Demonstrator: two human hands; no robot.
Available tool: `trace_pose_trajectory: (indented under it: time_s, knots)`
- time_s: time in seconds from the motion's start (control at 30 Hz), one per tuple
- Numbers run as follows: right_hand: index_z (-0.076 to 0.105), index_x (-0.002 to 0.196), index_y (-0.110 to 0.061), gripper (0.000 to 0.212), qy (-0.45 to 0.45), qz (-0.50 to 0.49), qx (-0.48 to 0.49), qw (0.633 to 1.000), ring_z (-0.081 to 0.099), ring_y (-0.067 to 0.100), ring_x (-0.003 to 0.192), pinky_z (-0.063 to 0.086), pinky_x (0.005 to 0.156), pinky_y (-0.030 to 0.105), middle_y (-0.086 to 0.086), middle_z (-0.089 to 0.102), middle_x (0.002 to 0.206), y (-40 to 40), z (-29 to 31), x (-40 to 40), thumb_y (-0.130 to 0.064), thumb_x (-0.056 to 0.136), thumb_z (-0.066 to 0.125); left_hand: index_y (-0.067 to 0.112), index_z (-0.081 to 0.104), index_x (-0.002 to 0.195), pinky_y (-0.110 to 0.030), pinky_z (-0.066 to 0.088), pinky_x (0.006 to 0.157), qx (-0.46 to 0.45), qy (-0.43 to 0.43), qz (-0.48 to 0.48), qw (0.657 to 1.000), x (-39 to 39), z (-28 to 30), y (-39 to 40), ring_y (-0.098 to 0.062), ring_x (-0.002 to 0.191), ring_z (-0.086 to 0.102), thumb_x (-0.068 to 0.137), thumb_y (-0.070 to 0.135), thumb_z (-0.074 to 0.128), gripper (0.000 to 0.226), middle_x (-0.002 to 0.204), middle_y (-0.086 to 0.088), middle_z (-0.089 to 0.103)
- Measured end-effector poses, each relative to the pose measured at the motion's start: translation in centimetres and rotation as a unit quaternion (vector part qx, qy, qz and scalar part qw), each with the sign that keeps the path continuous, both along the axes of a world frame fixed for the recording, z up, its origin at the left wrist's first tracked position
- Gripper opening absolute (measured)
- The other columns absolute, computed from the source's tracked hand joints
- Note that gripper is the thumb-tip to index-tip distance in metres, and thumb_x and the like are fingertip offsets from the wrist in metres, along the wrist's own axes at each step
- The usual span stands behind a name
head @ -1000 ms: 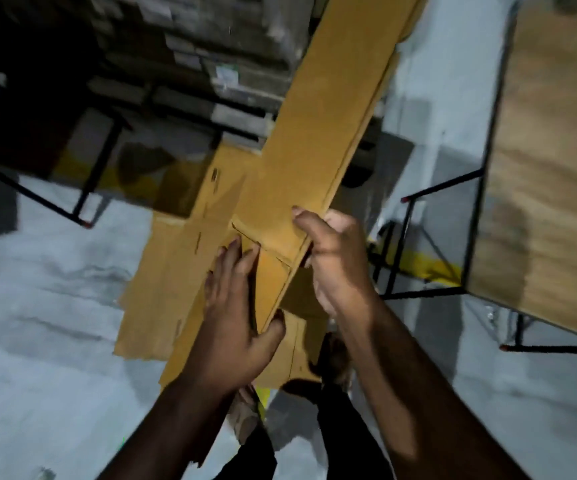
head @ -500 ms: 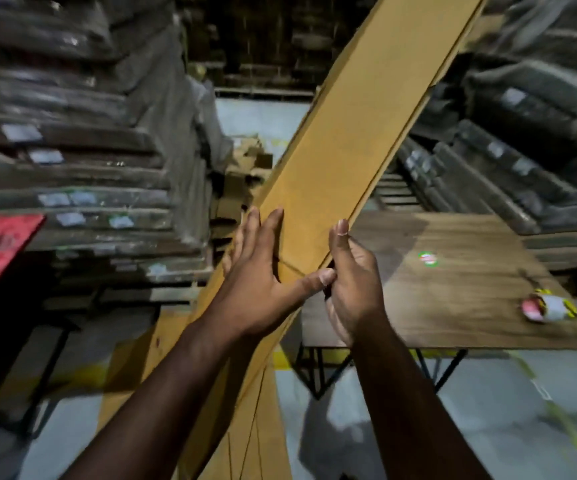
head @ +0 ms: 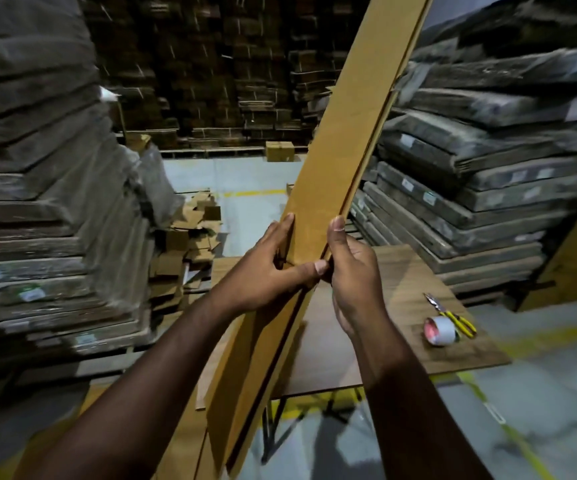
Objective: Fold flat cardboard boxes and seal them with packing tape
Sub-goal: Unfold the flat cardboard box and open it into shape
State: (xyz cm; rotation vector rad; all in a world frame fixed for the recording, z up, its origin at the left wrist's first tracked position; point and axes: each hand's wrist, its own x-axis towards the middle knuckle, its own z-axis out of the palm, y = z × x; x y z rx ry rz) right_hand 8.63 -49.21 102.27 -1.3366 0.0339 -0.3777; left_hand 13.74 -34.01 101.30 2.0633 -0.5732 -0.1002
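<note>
Both hands, left hand and right hand, pinch the long flat tan cardboard blank, unopened; white tape roll at four o'clock (untouched), so sealing remains.

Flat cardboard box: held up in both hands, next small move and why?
Probably pull the two layers apart to open it. The flat cardboard box is still collapsed and tilted upright, gripped by the left hand and right hand; the tape roll waits on the table.
</note>
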Motion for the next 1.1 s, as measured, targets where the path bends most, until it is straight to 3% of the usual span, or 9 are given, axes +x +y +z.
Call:
trace_pose_trajectory:
  time_s: [0.13, 0.27, 0.33, 0.4, 0.5, 0.63, 0.8, 1.0, 1.1]
  knots:
    - [0.079, 0.103, -0.012, 0.056, 0.014, -0.019, -0.006, 1.0, 0.077, 0.03, 0.101, 0.059, 0.097, 0.056, 0.011, 0.08, 0.102, -5.2, 0.2, 1.9, -0.063, 0.094, 0.055, 0.035, 0.005, 0.166, -0.033, 0.041, 0.113, 0.036, 0.016, -0.041, 0.998, 1.2, 2.3, -5.2, -0.012, 0.14, 0.044, 0.067, 0.082, 0.073, 0.129, 0.166, 0.009, 0.027]
    - [0.078, 0.096, -0.014, 0.056, 0.027, -0.029, -0.021, 0.999, 0.078, 0.026, 0.095, 0.061, 0.094, 0.052, 0.008, 0.081, 0.095, -8.7, 0.8, 2.9, -0.064, 0.093, 0.053, 0.039, 0.015, 0.164, -0.03, 0.048, 0.101, 0.048, 0.027, -0.043, 0.998, 2.4, 3.8, -8.1, -0.002, 0.117, 0.059, 0.076, 0.077, 0.069, 0.11, 0.154, 0.014, 0.041]
    - [0.079, 0.1, -0.014, 0.056, 0.025, -0.044, -0.02, 0.998, 0.078, 0.027, 0.097, 0.06, 0.096, 0.052, 0.009, 0.081, 0.097, -10.3, 0.8, 3.6, -0.064, 0.094, 0.052, 0.045, 0.039, 0.153, -0.027, 0.054, 0.098, 0.007, 0.028, -0.06, 0.998, 3.1, 4.2, -9.0, -0.004, 0.113, 0.066, 0.091, 0.068, 0.061, 0.07, 0.141, 0.015, 0.059]
    - [0.077, 0.102, -0.006, 0.07, 0.024, -0.08, -0.023, 0.996, 0.073, 0.044, 0.1, 0.059, 0.095, 0.059, 0.025, 0.076, 0.1, -11.5, 0.4, 4.5, -0.073, 0.093, 0.056, 0.036, 0.061, 0.124, -0.024, 0.056, 0.084, -0.077, 0.045, -0.031, 0.996, 3.8, 5.4, -9.2, -0.012, 0.106, 0.069, 0.108, 0.04, 0.048, 0.022, 0.117, 0.01, 0.069]
    - [0.065, 0.098, 0.007, 0.091, 0.019, -0.156, -0.063, 0.986, 0.061, 0.06, 0.097, 0.054, 0.084, 0.07, 0.041, 0.06, 0.104, -12.4, -0.1, 6.2, -0.082, 0.081, 0.052, 0.01, 0.062, 0.097, -0.044, 0.063, 0.08, -0.195, 0.086, 0.103, 0.972, 6.8, 7.4, -8.5, -0.032, 0.096, 0.072, 0.107, 0.012, 0.045, 0.02, 0.097, -0.011, 0.071]
    - [0.059, 0.088, 0.011, 0.073, 0.029, -0.208, -0.054, 0.976, 0.07, 0.049, 0.086, 0.058, 0.08, 0.065, 0.034, 0.067, 0.092, -13.4, 0.7, 8.9, -0.062, 0.096, 0.055, 0.011, 0.067, 0.108, -0.044, 0.064, 0.083, -0.16, 0.092, 0.166, 0.969, 12.4, 7.8, -6.8, -0.027, 0.091, 0.078, 0.108, 0.014, 0.051, 0.016, 0.102, -0.011, 0.078]
    - [0.068, 0.073, -0.006, 0.048, 0.053, -0.247, -0.076, 0.965, 0.066, 0.02, 0.064, 0.047, 0.062, 0.029, 0.001, 0.07, 0.068, -13.5, 0.3, 12.5, -0.035, 0.109, 0.053, 0.016, 0.065, 0.105, -0.044, 0.065, 0.08, -0.091, 0.041, 0.216, 0.971, 19.9, 6.4, -5.8, -0.02, 0.082, 0.078, 0.111, 0.026, 0.046, 0.023, 0.1, -0.006, 0.075]
    - [0.046, 0.057, -0.011, 0.05, 0.053, -0.355, -0.091, 0.929, 0.036, 0.005, 0.042, 0.036, 0.054, 0.034, -0.001, 0.043, 0.053, -15.5, -2.3, 12.5, -0.021, 0.104, 0.058, 0.012, 0.059, 0.129, -0.043, 0.061, 0.073, -0.168, 0.1, 0.331, 0.923, 27.1, 2.9, 0.0, -0.024, 0.092, 0.069, 0.111, 0.019, 0.044, 0.024, 0.103, -0.009, 0.065]
    - [0.05, 0.068, -0.015, 0.031, 0.033, -0.397, -0.161, 0.903, 0.04, 0.003, 0.047, 0.037, 0.056, 0.031, -0.008, 0.044, 0.056, -16.1, -2.7, 12.2, -0.016, 0.098, 0.061, 0.014, 0.056, 0.136, -0.042, 0.06, 0.067, -0.192, 0.106, 0.344, 0.913, 29.0, 1.3, 1.4, -0.032, 0.105, 0.064, 0.112, 0.021, 0.041, 0.029, 0.113, -0.011, 0.058]
